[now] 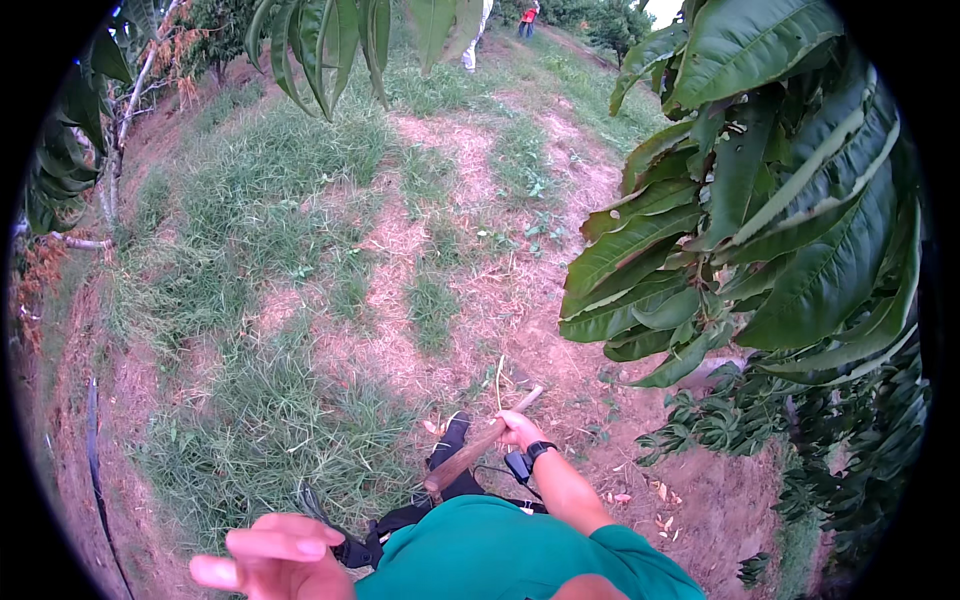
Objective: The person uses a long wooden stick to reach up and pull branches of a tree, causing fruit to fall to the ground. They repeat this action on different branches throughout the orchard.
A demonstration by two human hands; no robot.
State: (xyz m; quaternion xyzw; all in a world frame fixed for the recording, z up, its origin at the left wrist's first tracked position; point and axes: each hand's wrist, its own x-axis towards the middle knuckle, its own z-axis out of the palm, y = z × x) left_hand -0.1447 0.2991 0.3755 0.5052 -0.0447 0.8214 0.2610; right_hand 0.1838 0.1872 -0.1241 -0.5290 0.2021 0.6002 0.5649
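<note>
My right hand, below the middle of the view, is closed around a wooden handle. The handle slants from its thick end near my green shirt up to a thin end past my fist; whether a tool head is joined to it I cannot tell. A pale stalk rises beside the fist. A black watch sits on that wrist, with a small dark device next to it. My left hand is raised at the lower left, blurred, its fingers apart and nothing in them.
Large leaves on a branch hang close at the right, more along the top. A pale-barked tree stands at the left, near a black hose. Grass tufts dot the sloping soil. Two people are far ahead, one only partly visible.
</note>
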